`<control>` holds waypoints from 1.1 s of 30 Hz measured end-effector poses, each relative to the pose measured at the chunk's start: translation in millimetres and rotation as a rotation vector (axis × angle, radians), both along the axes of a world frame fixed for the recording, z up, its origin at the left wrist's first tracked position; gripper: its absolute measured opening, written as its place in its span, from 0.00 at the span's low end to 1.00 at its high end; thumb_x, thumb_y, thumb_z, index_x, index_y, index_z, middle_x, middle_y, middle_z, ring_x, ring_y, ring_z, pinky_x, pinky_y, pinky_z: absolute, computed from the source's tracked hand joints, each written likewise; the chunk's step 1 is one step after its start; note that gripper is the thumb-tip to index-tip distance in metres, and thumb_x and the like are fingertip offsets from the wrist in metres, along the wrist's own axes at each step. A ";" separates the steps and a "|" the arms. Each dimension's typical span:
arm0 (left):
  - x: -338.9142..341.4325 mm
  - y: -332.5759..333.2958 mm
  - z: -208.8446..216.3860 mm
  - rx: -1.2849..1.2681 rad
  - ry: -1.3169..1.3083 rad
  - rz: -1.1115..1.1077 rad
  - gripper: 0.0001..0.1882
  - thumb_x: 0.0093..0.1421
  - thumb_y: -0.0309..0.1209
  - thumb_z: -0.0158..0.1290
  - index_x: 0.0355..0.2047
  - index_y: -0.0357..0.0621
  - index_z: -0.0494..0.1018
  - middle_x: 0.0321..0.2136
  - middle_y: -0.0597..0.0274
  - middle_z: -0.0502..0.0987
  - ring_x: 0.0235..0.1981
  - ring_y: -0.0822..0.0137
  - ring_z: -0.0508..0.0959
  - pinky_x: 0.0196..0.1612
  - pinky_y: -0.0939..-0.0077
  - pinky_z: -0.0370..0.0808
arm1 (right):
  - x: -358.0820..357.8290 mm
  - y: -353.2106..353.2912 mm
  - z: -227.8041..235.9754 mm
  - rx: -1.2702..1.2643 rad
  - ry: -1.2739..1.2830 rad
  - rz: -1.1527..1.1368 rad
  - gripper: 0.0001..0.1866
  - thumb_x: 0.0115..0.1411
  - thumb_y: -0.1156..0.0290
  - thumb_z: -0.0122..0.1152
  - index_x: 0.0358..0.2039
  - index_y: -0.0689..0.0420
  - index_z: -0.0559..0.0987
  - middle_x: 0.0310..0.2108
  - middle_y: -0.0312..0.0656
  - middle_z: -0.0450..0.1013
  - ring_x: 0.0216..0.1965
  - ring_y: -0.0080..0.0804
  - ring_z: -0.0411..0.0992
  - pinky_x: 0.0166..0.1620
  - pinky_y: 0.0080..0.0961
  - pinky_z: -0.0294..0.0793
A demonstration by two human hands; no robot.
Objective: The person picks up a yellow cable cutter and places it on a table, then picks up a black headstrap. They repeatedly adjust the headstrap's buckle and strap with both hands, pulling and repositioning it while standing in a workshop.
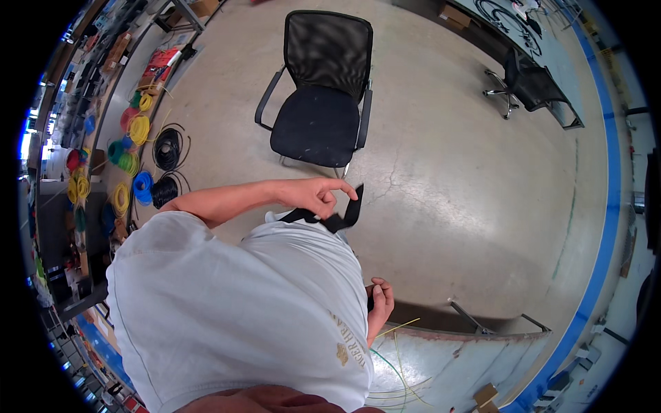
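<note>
My left hand (313, 196) is at waist height in front of the white shirt, its forearm coming in from the left. Its fingers are curled closed at a black strap (337, 221), and the index finger reaches toward the strap's raised end. The band runs along the bottom of the shirt and sticks up to the right. Lower and to the right, my right hand (381, 299) shows beside the shirt with its fingers bent together. A small dark patch is by its palm; what the fingers hold, if anything, I cannot make out.
A black mesh armchair (317, 124) stands ahead. At the left, coils of yellow cable (139, 129) and black cable (167, 149) lie by a shelf. A worn table (454, 365) with thin wires is at the lower right; another office chair (530, 86) stands far right.
</note>
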State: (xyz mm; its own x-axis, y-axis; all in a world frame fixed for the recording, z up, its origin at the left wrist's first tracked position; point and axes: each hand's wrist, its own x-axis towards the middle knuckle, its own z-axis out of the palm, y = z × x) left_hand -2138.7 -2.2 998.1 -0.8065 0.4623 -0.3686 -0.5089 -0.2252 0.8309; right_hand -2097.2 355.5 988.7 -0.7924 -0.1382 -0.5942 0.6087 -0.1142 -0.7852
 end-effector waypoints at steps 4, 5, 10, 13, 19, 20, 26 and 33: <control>-2.3 -0.3 0.7 -0.601 0.189 -0.024 0.33 0.64 0.38 0.61 0.66 0.44 0.62 0.21 0.71 0.71 0.24 0.78 0.69 0.32 0.78 0.67 | -0.8 -2.3 6.2 0.017 0.007 -0.017 0.09 0.64 0.70 0.59 0.41 0.61 0.80 0.22 0.27 0.65 0.24 0.14 0.58 0.30 0.16 0.54; -1.9 -0.9 -4.6 -0.645 0.152 0.028 0.33 0.66 0.42 0.60 0.66 0.44 0.62 0.21 0.70 0.71 0.24 0.77 0.69 0.31 0.77 0.67 | -0.8 -1.5 6.0 0.027 0.010 -0.011 0.09 0.65 0.70 0.59 0.41 0.61 0.80 0.22 0.27 0.65 0.24 0.14 0.58 0.30 0.16 0.54; 2.5 3.9 -13.6 -0.077 -0.465 0.389 0.35 0.73 0.62 0.37 0.65 0.47 0.66 0.21 0.69 0.70 0.26 0.77 0.68 0.34 0.79 0.66 | -0.3 -2.0 6.2 0.014 -0.009 -0.012 0.09 0.65 0.70 0.59 0.41 0.61 0.80 0.21 0.28 0.65 0.24 0.14 0.58 0.30 0.16 0.54; -0.3 5.7 2.4 -0.122 -0.295 0.374 0.36 0.74 0.63 0.36 0.64 0.46 0.66 0.21 0.69 0.70 0.27 0.78 0.68 0.36 0.80 0.65 | 2.3 -0.6 2.7 -0.005 0.003 -0.009 0.09 0.65 0.70 0.59 0.41 0.61 0.80 0.22 0.28 0.65 0.24 0.15 0.58 0.30 0.16 0.55; -11.9 12.2 -5.3 -0.162 -0.157 0.251 0.37 0.74 0.63 0.34 0.65 0.44 0.65 0.20 0.67 0.71 0.27 0.78 0.67 0.41 0.78 0.65 | 5.4 4.2 -6.2 -0.014 0.056 0.057 0.08 0.63 0.73 0.60 0.41 0.62 0.80 0.23 0.28 0.65 0.27 0.15 0.60 0.33 0.16 0.57; -10.6 15.0 -6.4 -0.141 -0.196 0.229 0.38 0.74 0.64 0.33 0.66 0.46 0.64 0.21 0.67 0.71 0.27 0.77 0.67 0.40 0.78 0.65 | 2.9 0.6 -4.5 0.001 0.065 0.075 0.09 0.62 0.73 0.61 0.41 0.62 0.80 0.24 0.28 0.65 0.28 0.15 0.60 0.33 0.16 0.57; 14.1 33.3 -46.8 0.028 -0.500 0.296 0.42 0.71 0.68 0.34 0.70 0.48 0.62 0.26 0.68 0.73 0.32 0.77 0.70 0.41 0.78 0.68 | 7.1 -1.6 -2.2 -0.065 0.033 0.002 0.09 0.62 0.73 0.61 0.42 0.63 0.80 0.25 0.28 0.66 0.28 0.16 0.61 0.34 0.16 0.58; 38.2 35.2 -86.3 0.034 -0.218 0.226 0.28 0.75 0.51 0.43 0.66 0.47 0.65 0.40 0.67 0.75 0.41 0.75 0.72 0.47 0.77 0.70 | 11.5 -7.8 -4.1 -0.093 0.039 -0.049 0.09 0.64 0.73 0.59 0.43 0.62 0.79 0.24 0.30 0.66 0.27 0.16 0.59 0.33 0.17 0.56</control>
State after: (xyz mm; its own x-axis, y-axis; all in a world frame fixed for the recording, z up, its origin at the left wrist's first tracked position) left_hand -2100.5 33.0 911.8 -0.7939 0.2953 -0.5314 -0.6080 -0.3787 0.6978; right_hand -2085.7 347.8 984.6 -0.8216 -0.1520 -0.5494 0.5700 -0.2167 -0.7925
